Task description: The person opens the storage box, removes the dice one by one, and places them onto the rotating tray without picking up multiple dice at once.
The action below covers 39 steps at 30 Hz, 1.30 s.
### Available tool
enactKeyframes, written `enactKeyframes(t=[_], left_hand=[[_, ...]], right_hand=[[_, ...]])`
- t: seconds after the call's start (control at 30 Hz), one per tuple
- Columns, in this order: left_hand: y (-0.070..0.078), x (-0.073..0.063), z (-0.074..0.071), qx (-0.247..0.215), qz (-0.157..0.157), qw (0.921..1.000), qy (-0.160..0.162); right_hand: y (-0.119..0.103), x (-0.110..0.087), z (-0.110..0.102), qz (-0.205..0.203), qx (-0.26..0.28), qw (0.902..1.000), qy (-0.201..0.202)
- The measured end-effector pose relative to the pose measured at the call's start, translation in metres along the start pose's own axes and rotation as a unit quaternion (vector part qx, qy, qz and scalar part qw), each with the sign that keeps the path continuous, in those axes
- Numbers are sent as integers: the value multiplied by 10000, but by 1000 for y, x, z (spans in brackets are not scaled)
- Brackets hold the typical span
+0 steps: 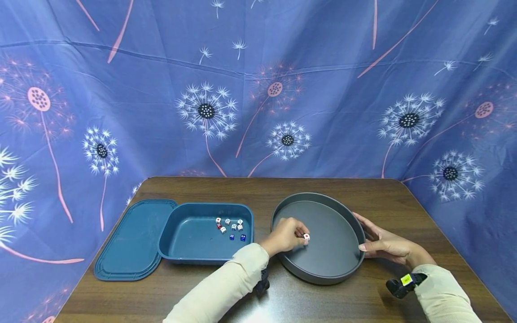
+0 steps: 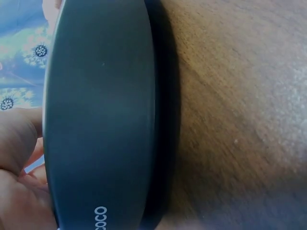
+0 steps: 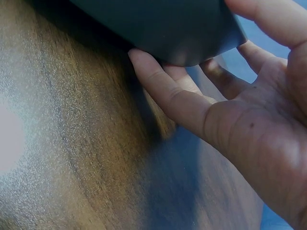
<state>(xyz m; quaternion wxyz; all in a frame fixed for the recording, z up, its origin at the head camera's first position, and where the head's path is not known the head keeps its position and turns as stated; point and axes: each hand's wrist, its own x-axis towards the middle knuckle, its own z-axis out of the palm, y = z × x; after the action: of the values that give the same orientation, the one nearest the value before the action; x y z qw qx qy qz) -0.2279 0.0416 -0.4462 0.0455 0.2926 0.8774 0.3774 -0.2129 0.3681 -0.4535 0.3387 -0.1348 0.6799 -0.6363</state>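
Note:
My left hand (image 1: 286, 234) pinches a white die (image 1: 306, 237) with a red pip between thumb and fingertips. It is held over the left part of a round dark grey pan (image 1: 329, 224), whose inside shows no other dice. With the thumb at the rim and the other fingers against the outer wall, my right hand (image 1: 385, 244) grips the pan's right side. In the right wrist view the fingertips (image 3: 141, 60) touch the pan's lower edge. The left wrist view shows mostly the pan wall (image 2: 100, 96); the die is hidden there.
A teal rectangular box (image 1: 187, 237) stands left of the pan. Several white dice (image 1: 234, 227), a red die (image 1: 219, 226) and two blue dice (image 1: 243, 237) lie in its right half. Its flat teal lid (image 1: 129, 242) lies farther left. A blue patterned cloth (image 1: 258, 89) hangs behind the wooden table (image 1: 218, 188).

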Motion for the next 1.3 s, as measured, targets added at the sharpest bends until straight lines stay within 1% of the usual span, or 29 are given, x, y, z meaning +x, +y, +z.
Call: enactKeyframes(t=[0.2,0.37,0.47,0.63,0.77,0.87,1.03,1.2,1.3], left_hand=[[-1,2,4,100,62,9999,-20],[0,3,6,73,71,9999,-52],[1,3,5,7,29,10000,-66],[3,2,-1,-27,90,9999,-44],[4,0,-8,-112,125,9998,-54],[5,-1,-16,-265,135,9996,-36],[5,-3,-31,-378,82,9992,74],[0,-6,-46,-560,-107,9981,243],[-5,-9,-55,-710,-223,9968,295]], right_hand=[[0,0,0,48,-54,10000,44],[0,1,-1,68,-82,9999,52],[0,1,-1,80,-117,9999,43],[0,1,-1,72,-90,9999,30],[-1,0,1,67,-46,10000,45],[-1,0,2,57,-45,10000,49],[0,-1,2,62,-70,9999,48],[1,0,0,18,-138,9999,-9],[2,1,-1,-14,-167,9998,-50]])
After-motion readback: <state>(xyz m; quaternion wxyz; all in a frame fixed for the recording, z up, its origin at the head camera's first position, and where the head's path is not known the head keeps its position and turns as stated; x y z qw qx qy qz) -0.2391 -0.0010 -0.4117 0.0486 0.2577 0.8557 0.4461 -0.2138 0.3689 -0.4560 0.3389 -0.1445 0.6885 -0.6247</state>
